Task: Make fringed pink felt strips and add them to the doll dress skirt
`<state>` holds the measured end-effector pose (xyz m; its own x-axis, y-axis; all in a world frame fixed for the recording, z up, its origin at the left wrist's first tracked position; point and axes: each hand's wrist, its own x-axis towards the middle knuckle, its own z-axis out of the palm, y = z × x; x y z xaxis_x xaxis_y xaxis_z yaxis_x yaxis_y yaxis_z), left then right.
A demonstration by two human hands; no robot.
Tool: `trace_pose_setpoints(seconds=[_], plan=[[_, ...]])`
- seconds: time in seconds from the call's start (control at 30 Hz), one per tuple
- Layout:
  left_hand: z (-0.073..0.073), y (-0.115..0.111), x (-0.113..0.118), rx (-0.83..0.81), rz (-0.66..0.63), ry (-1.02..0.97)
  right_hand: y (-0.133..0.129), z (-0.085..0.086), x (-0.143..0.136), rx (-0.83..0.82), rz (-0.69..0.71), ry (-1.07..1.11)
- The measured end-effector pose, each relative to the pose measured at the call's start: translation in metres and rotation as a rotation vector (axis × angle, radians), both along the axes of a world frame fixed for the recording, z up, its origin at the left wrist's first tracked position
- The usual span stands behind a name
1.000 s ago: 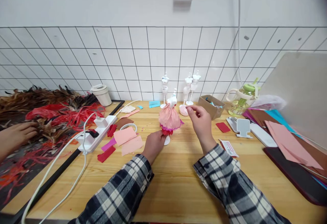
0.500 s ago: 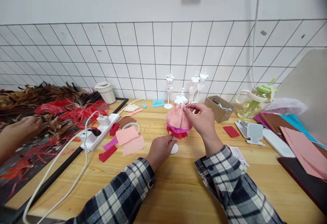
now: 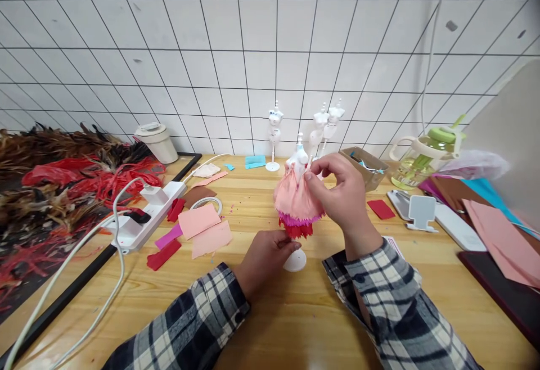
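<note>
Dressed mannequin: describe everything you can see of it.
The dressed mannequin has a white, seemingly plastic torso, a gathered, papery skirt layered peach, magenta and red, and a round white base. It is roughly upright, in front of other white mannequins. The left hand grips its stand beneath the skirt; the right hand pinches at the waist.

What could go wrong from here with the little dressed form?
The right hand appears to pinch the top of the pink layer, so a hard tug might tear or shift it. The left hand grips low, just above the round base, so the dress form could tilt if pushed near the waist. White forms stand close behind and might get knocked.
</note>
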<state>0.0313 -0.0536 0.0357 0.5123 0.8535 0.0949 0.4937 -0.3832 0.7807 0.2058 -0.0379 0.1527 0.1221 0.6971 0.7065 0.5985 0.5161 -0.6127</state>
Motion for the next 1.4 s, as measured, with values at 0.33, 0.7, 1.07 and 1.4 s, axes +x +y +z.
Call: trace_pose_setpoints(seconds=[0.33, 0.7, 1.07, 1.4], plan=[[0.003, 0.000, -0.001, 0.065, 0.036, 0.092, -0.003, 0.005, 0.005, -0.131, -0.080, 0.002], [-0.001, 0.001, -0.002, 0.084, 0.021, 0.098, -0.002, 0.006, 0.015, -0.114, -0.197, -0.141], [0.002, 0.001, -0.002, 0.120, 0.008, 0.101, -0.004, 0.009, 0.013, -0.232, -0.164, -0.071], [0.004, 0.000, -0.002, 0.124, 0.012, 0.100, -0.008, 0.012, 0.010, -0.211, -0.165, -0.029]])
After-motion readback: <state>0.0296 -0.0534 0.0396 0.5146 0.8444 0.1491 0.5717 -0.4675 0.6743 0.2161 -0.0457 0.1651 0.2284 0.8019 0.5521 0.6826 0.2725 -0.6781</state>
